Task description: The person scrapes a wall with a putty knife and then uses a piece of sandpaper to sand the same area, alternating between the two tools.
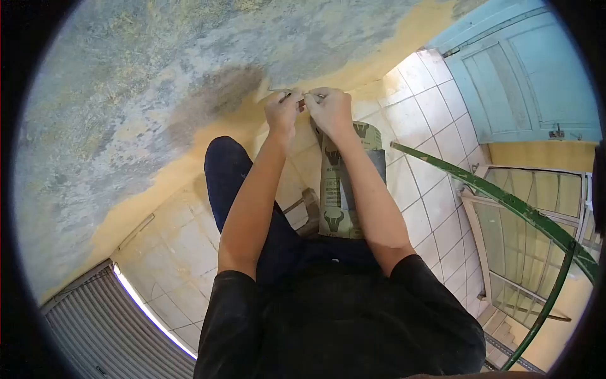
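My left hand [283, 115] is closed in a pinch close to the foot of the wall [145, 95]. Right beside it, my right hand [330, 112] is pinched too, its fingertips meeting those of the left. Small dark bits show between the fingers, but I cannot make out what they hold. Pale dust covers the fingers. Under my right forearm lies a curved sheet of sandpaper [332, 189], its greenish printed back with bull heads facing up. The forearm hides part of it.
The wall has patchy grey-blue and yellow paint and a brownish patch. A green curved metal bar [499, 194] crosses the right side, near a metal-framed glass panel [536, 208]. A light blue door [524, 76] stands upper right, a roller shutter [113, 322] lower left. Tiles [435, 170] cover the floor.
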### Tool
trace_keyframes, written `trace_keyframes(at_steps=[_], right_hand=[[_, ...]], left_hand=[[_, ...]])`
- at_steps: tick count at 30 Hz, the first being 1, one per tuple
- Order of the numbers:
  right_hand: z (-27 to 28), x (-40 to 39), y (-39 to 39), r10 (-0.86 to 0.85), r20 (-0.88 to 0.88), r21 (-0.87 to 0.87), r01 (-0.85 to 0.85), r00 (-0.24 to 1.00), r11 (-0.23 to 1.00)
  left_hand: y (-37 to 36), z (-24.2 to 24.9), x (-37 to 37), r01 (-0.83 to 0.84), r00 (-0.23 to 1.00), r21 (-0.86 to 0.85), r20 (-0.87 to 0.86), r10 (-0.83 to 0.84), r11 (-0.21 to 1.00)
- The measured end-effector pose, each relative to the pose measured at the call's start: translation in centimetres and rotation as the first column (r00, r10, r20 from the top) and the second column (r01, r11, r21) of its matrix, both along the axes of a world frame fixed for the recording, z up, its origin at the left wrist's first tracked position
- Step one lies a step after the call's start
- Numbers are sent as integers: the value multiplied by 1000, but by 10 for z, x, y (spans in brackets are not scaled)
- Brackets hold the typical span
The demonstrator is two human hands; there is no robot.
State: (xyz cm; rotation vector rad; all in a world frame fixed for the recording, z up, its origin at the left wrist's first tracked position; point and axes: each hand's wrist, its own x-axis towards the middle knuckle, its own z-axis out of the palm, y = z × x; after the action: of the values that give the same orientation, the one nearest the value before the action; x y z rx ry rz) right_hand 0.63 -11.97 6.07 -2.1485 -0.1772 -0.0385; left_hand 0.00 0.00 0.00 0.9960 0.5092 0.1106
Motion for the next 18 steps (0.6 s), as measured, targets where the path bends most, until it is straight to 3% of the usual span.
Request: trace_keyframes(at_steps=[5,9,12,15,18], right_hand=[[6,-4,-7,26,16,-110,-24,1000,994],[17,-7,1,-19,36,-118,23,999,993],[2,-2,-2,44,69,-130,-35,997,991],[11,-9,-2,54,-15,-92,-55,998,994],[8,-11,4,-10,65,-60,14,998,998]], left_hand=[[-7,-7,0,-7,999,-4,-50,7,1000],[4,4,1,65,998,49,-1,-65,997],[1,-3,-1,44,997,19,-60,-43,999],[-1,0,-1,38,991,93,-131,-26,995],[3,3,-2,36,996,51,-79,-32,998]])
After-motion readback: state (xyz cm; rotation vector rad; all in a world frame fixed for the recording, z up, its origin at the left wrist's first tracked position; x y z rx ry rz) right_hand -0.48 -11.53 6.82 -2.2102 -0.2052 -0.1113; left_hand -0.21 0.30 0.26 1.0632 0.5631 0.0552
